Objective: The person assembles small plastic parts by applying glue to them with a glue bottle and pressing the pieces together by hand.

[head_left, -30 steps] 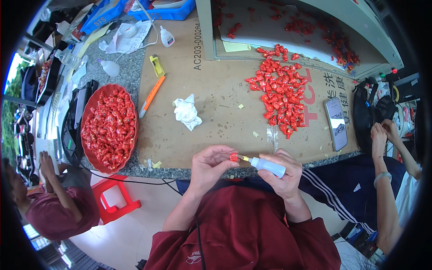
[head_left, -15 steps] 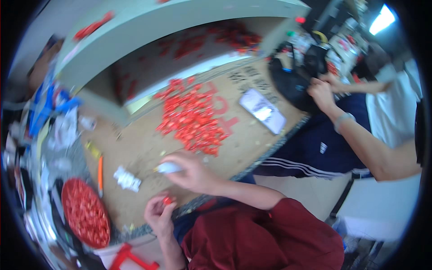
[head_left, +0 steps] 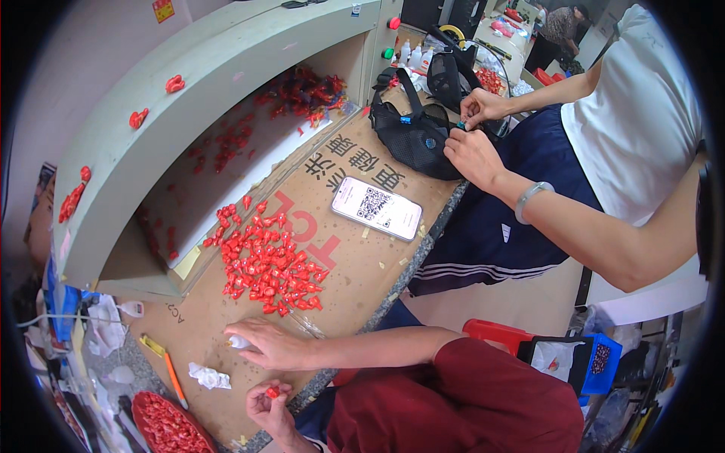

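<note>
My left hand [head_left: 270, 415] is at the near edge of the cardboard-covered table, its fingers pinched on a small glossy red piece [head_left: 273, 392]. Just beyond it, my right hand [head_left: 281, 344] is closed round a small white bottle [head_left: 239, 342] with a thin nozzle; the tip points left, apart from the red piece. A loose heap of similar red pieces [head_left: 268, 264] lies on the cardboard beyond my right hand. Left of my hands are a crumpled white tissue [head_left: 209, 376] and an orange-handled tool [head_left: 175, 381]. A red oval basket [head_left: 142, 404] full of red pieces stands at the lower left.
A grey-green curved housing [head_left: 215, 72] rises behind, with red pieces inside and on top. A phone [head_left: 377, 209] lies on the cardboard at the right. Beyond it, a co-worker's hands [head_left: 479, 155] handle a black mesh bag [head_left: 411, 140]. A red stool [head_left: 495, 332] stands at my right.
The view has turned, so the heap, phone and housing sit further left and look sharper. My hands still hold the bottle and the red piece, apart from each other.
</note>
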Demonstrator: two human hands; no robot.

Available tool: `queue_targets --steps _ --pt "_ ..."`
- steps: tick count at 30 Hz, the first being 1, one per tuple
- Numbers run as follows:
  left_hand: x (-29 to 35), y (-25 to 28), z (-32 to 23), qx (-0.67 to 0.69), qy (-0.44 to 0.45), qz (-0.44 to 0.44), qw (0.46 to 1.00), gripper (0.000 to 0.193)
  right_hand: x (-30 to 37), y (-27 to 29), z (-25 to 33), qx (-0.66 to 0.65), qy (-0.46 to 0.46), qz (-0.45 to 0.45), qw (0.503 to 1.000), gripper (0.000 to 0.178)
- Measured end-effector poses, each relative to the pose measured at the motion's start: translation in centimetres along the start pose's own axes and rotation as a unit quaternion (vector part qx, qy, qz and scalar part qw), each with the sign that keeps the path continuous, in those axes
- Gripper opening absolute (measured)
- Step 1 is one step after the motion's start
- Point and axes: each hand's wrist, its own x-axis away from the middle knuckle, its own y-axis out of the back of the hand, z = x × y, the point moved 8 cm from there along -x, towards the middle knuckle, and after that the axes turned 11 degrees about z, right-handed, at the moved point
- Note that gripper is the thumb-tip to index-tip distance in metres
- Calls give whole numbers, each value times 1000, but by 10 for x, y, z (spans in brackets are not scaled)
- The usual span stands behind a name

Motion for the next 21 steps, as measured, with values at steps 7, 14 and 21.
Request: queue_targets --steps 7,14,21 --pt "2 -1 -9 14 -27 2 1000 29 9 35 44 8 100 -76 992 47" --pt "8 34 16 -91 29 -45 994 25 25 109 28 338 -40 -119 933 36" --pt "9 47 29 -87 44 -13 995 28 26 97 8 327 36 -53 943 25"
